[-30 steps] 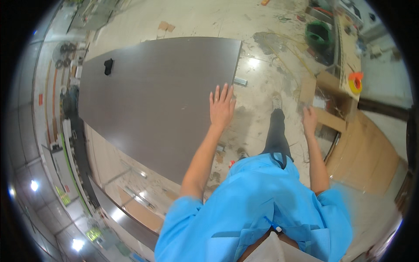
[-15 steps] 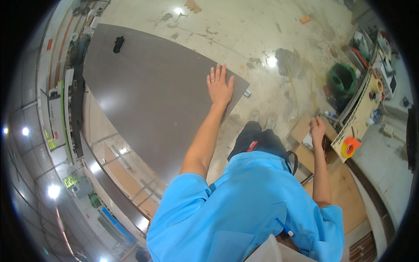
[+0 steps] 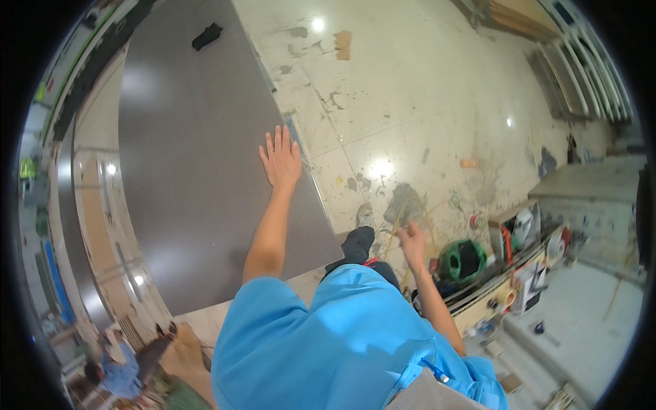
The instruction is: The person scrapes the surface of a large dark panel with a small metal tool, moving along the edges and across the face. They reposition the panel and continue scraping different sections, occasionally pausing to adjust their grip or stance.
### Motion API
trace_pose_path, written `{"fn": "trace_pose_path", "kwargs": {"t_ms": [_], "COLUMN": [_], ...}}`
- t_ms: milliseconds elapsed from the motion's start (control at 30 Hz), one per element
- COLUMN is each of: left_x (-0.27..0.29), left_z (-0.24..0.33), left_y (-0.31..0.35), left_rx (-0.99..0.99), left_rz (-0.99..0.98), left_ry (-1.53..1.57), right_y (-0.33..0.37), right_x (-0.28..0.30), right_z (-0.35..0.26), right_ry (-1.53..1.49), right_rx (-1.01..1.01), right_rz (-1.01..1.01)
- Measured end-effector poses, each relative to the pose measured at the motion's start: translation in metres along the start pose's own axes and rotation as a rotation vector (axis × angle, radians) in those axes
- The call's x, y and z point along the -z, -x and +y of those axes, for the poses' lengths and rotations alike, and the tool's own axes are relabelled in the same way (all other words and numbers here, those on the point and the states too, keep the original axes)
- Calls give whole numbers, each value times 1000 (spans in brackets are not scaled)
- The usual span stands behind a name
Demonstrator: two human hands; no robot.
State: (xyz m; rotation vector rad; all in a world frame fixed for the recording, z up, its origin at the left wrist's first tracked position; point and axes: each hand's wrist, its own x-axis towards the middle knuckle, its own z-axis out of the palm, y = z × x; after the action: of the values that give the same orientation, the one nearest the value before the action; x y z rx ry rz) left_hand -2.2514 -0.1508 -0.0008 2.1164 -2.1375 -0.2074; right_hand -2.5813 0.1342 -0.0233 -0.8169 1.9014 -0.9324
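No packages, labels, signs or screens discernible

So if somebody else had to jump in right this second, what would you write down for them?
Left hand: open, fingers spread, palm flat on the big dark panel near its right edge.
Right hand: open, holds nothing, hanging in the air over the stained floor, near the green coil.
The panel lies flat, with a small black thing resting on its far end.
A cluttered shelf with tools stands at the right.
Done: left hand is planted on the panel. Left: the panel is not gripped or lifted, and the right hand is not on it yet.
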Motion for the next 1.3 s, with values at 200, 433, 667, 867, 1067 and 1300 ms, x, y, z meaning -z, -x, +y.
{"fn": "trace_pose_path", "kwargs": {"t_ms": [200, 433, 667, 867, 1067, 1300], "left_x": [8, 3, 12, 57, 90, 48], "left_z": [11, 20, 72, 60, 47, -94], "left_y": [-17, -11, -56, -207, -339, -496], "left_rx": [12, 31, 313, 339, 366, 370], "left_rz": [11, 37, 250, 350, 250, 405], "left_ry": [-27, 66, 596, 670, 758, 239], "right_y": [-74, -221, -369, -472, -560, -679], "right_x": [-30, -88, -123, -162, -240, -360], "right_z": [-80, -196, -279, -369, -466, -545], "right_ry": [66, 155, 220, 305, 440, 403], "right_rx": [-46, 117, 368, 368, 886, 701], "right_rz": [-363, -504, -700, -861, -984, -976]}}
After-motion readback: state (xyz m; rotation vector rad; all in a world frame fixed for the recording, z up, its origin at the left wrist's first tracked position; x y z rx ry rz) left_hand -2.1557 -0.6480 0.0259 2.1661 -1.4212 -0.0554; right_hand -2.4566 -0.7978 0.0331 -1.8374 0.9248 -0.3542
